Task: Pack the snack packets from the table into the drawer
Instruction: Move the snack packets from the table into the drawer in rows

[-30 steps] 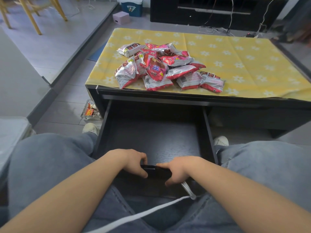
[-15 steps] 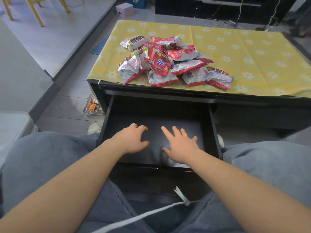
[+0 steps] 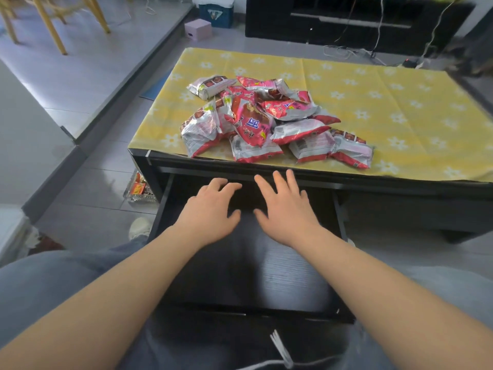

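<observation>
A heap of several red-and-silver snack packets (image 3: 269,121) lies near the front edge of the low table (image 3: 400,108), on its yellow flowered cloth. Below that edge a black drawer (image 3: 248,273) is pulled out towards me, and nothing lies in it. My left hand (image 3: 210,209) and my right hand (image 3: 285,206) hover side by side above the drawer's far end, just short of the table's edge. Both hands hold nothing and their fingers are spread, pointing towards the packets.
My knees in blue jeans flank the drawer. A clear tray with small packets (image 3: 138,188) sits on the floor to the left of the table. Beyond the table stand a black TV cabinet (image 3: 354,20), a pink box (image 3: 198,28) and wooden chair legs (image 3: 50,25).
Both hands have let go of the drawer's front edge and moved forward over the open drawer towards the table, fingers spreading. The drawer is out as before.
</observation>
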Demonstrator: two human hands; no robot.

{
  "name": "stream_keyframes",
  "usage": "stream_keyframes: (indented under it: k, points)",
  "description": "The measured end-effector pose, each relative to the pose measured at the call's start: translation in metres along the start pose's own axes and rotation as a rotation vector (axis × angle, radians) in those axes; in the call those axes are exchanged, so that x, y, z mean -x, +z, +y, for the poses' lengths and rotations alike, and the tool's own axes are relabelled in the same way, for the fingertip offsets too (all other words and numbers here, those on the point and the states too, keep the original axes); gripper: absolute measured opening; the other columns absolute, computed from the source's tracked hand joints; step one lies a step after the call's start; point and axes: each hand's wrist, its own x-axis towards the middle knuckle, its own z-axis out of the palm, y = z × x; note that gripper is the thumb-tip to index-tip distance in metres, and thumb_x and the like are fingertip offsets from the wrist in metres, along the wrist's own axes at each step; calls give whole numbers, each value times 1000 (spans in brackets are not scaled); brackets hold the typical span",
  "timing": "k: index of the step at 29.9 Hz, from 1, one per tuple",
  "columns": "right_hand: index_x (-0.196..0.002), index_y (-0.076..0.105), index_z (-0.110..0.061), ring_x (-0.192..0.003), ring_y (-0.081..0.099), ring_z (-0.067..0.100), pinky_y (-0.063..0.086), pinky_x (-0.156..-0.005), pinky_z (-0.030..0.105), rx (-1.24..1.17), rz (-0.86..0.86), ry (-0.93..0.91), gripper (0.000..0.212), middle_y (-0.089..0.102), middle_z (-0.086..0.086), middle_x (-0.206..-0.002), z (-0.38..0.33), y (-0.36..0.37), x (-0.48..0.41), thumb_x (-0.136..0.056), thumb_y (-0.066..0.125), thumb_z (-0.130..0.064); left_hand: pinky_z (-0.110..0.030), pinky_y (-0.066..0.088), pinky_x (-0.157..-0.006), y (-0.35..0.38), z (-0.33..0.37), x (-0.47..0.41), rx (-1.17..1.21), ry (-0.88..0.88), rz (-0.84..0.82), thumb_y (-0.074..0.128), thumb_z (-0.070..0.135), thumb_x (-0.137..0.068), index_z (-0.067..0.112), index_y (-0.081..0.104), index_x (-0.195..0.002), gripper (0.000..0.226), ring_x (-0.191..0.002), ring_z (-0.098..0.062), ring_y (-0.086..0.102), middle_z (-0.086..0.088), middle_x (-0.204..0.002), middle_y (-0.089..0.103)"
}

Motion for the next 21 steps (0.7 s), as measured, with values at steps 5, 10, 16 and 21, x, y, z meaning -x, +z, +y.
stream_keyframes:
  k: [5,10,16,21]
  points:
    - [-161,12,-31,-158,-6,39,26,-117,69,80,70,-30,78,8,13,-172,27,-24,-45,-97,55,-46,-53,45,-109,-13,5,-36,102,-29,114,66,36,-91,30,44,-151,64,-146,-37,35,-9,-165,22]
    - [-158,24,-28,-158,0,42,19,-116,76,243,174,-66,72,16,15,-169,64,-51,-82,-95,58,-31,-48,30,-122,-37,10,-87,310,-75,231,63,33,-89,27,42,-151,65,-154,-35,24,-17,-167,15]
    - [-159,24,-27,-157,11,37,15,-115,78,306,159,15,75,28,13,-165,96,-55,-120,-93,58,-13,-12,43,-74,-52,19,-157,480,-272,287,60,31,-92,26,35,-155,68,-89,5,52,-5,-154,36]
    - [-154,34,-26,-139,35,34,36,-108,67,287,180,37,69,45,8,-150,100,-52,-132,-92,61,-10,-19,45,-50,-45,20,-187,659,-416,265,63,34,-92,19,34,-156,72,-68,-6,62,7,-106,60]
